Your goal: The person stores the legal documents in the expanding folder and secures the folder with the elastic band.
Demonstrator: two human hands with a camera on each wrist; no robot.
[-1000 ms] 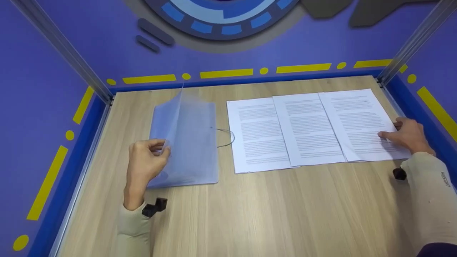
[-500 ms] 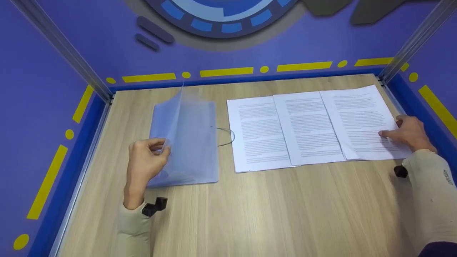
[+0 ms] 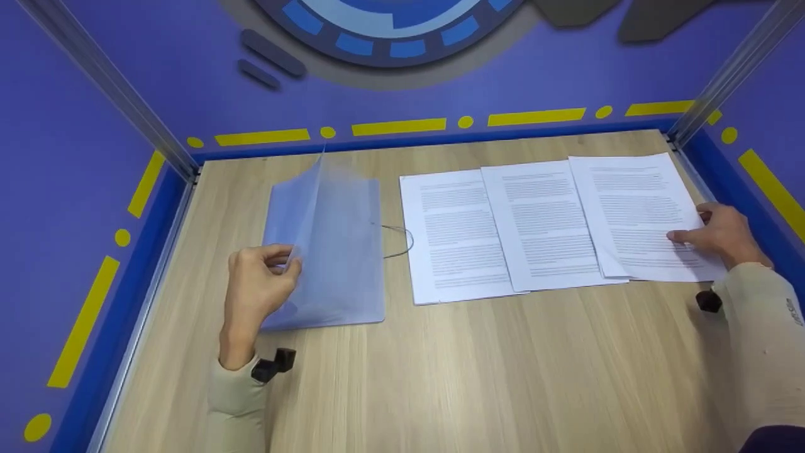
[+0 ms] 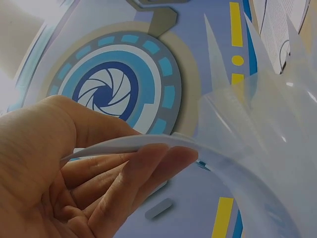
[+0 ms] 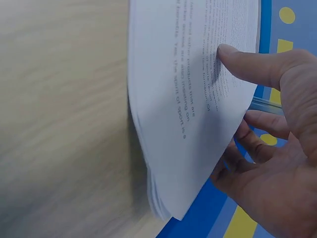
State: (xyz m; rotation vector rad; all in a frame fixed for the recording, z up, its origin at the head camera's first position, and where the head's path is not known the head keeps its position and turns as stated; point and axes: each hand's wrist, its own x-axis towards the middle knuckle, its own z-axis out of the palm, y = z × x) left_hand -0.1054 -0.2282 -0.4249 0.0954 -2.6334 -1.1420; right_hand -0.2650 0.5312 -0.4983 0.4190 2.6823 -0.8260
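- Head view, with twelve o'clock pointing away from the person: the left hand [image 3: 258, 286] is pinching the edge of the raised cover [image 3: 308, 214] of a translucent plastic document folder [image 3: 346, 264], which is lying at one to two o'clock from that hand, its long axis running close to twelve–six.
- The right hand [image 3: 726, 236] is gripping the right edge of the right-hand stack of printed sheets [image 3: 641, 207], which is extending toward nine to ten o'clock from it, long axis running about eleven–five.
- That stack is overlapping the middle stack [image 3: 541, 207], which is overlapping the left-hand stack [image 3: 456, 233]; all are resting on the wood-grain table [image 3: 471, 365].
- The folder is lying at about nine o'clock from the right hand, beyond the other two stacks; the left hand is much the nearer to it. A thin cord loop [image 3: 412, 241] is jutting from its three o'clock side.
- Left wrist view: the cover's edge is passing between the left hand's fingers, its clear plastic fanning out toward two to four o'clock; some printed paper is showing at one o'clock.
- Right wrist view: the thumb is pressing on the printed face, the other fingers are curling behind the edge; their tips are partly hiding. Several layered edges are showing near six o'clock.
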